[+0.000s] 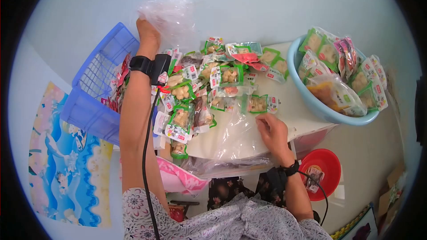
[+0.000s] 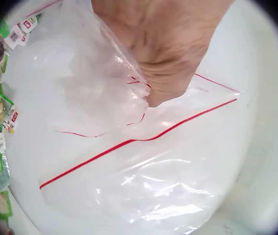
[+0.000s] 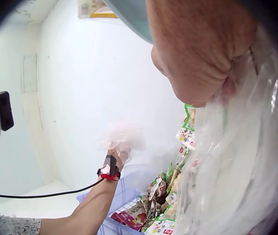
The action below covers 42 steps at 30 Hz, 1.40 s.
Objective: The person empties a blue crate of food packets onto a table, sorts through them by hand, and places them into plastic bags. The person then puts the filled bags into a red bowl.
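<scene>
My left hand (image 1: 148, 35) is raised at the back, beside the wall, and grips a bunch of clear plastic zip bags (image 1: 171, 15). In the left wrist view, red seal lines run across these zip bags (image 2: 178, 161), and the fingertips are hidden behind the film. Over the front of the table, my right hand (image 1: 273, 134) has its fingers curled and pinches another clear plastic bag (image 1: 235, 138), which hangs toward the table edge. Close up in the right wrist view, the film falls from under the right hand (image 3: 202, 54). Vacuum-packed food packets (image 1: 229, 75) lie heaped between the hands.
Left of the heap stands a blue plastic basket (image 1: 89, 102) holding more packets. A light blue basin (image 1: 307, 100) full of packets sits at the table's right. Below it, a red basin (image 1: 329, 182) stands on the floor. The white tabletop (image 1: 307, 111) shows beside the heap.
</scene>
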Each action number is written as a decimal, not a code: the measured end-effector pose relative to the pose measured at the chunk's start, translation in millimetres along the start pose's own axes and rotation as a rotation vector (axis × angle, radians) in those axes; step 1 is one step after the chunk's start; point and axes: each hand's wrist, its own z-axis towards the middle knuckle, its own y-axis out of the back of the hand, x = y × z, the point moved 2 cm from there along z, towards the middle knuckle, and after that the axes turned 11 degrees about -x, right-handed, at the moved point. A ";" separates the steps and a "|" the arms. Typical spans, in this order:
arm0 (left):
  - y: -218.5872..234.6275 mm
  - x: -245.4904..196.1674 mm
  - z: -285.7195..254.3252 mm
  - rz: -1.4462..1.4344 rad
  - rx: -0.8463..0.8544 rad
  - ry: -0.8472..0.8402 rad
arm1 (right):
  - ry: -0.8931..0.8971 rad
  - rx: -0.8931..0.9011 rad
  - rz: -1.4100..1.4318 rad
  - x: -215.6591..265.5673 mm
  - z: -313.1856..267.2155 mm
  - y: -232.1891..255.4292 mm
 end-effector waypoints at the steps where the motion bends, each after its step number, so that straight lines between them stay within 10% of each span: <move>1: 4.2 -7.8 0.1 -0.036 0.014 0.017 | -0.007 0.006 -0.004 0.6 -0.5 0.4; 7: 32.3 -45.5 -9.4 0.265 0.144 -0.309 | 0.005 -0.001 -0.002 -0.9 0.0 -1.2; 13: 64.2 -64.4 -23.9 0.123 0.151 -0.159 | 0.028 -0.007 0.007 -3.1 -0.9 -2.7; 20: 92.9 -78.8 -49.0 1.176 0.488 -1.530 | 0.036 -0.023 -0.001 -5.2 0.4 -3.9; 33: 192.8 -70.5 -338.5 0.717 0.003 -0.080 | -0.478 -0.633 0.841 -33.7 8.7 19.0; 42: 288.5 11.1 -495.2 0.742 -0.182 0.731 | -0.413 -0.399 0.777 -23.2 1.8 27.7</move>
